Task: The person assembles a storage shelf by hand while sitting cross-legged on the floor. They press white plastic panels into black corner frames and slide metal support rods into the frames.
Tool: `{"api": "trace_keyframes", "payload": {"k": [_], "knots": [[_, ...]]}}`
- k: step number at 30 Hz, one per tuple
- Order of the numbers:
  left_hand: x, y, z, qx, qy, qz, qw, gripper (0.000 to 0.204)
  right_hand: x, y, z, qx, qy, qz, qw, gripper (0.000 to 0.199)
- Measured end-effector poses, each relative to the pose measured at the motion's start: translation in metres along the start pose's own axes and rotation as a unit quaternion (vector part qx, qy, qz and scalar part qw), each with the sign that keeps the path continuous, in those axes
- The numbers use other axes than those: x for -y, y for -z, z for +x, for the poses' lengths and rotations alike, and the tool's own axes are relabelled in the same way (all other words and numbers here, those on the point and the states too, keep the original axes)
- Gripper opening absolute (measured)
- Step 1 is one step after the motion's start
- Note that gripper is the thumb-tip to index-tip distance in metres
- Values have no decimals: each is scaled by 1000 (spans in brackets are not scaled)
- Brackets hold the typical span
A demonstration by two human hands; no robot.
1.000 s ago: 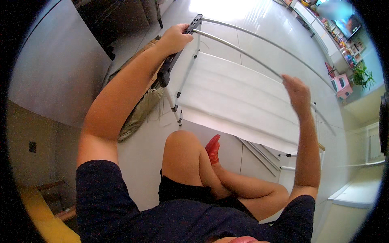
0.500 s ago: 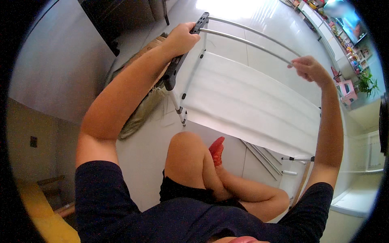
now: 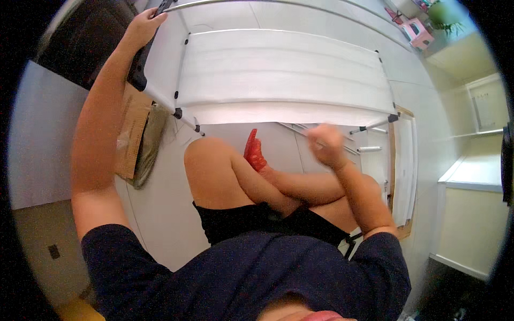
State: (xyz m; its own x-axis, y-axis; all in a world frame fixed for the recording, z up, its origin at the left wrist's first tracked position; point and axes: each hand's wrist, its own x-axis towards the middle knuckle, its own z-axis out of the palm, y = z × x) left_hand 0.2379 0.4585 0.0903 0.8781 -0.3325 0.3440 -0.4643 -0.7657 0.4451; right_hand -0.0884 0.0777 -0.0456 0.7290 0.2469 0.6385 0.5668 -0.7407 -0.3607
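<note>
A rack of silvery-white tubes with black joints stands before me, a white fabric shelf (image 3: 284,67) stretched across it. With my left hand (image 3: 145,28) I grip the black plastic end bracket (image 3: 139,72) at the rack's upper left. A metal tube (image 3: 225,2) runs from that end along the top edge of the view. Apart from the rack, my right hand (image 3: 326,145) hovers over my crossed legs, its fingers blurred by motion; whether it holds anything cannot be made out. Loose thin metal tubes (image 3: 350,149) lie on the floor behind it, partly hidden.
Cardboard (image 3: 131,142) and a greenish cloth-like bundle (image 3: 151,147) lie left of the rack. White folded material (image 3: 405,171) lies at the right, near a pale cabinet (image 3: 471,214). A grey panel (image 3: 59,139) stands at far left, a pink stool (image 3: 417,35) at far right.
My right hand has let go of the upper tube and come down toward my lap. The left hand stays on the black bracket. The view has tilted lower and turned right.
</note>
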Motion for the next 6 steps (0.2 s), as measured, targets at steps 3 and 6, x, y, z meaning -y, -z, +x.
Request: {"api": "trace_keyframes", "payload": {"k": [3,6], "knots": [[1,-15,12,-5,5,78,997,62,-54,-48,-124,242,-241,-102,934,20],[-13,11,41,-79,-25,103,991,63,-156,-69,-123,441,-340,-279,782,35]]}}
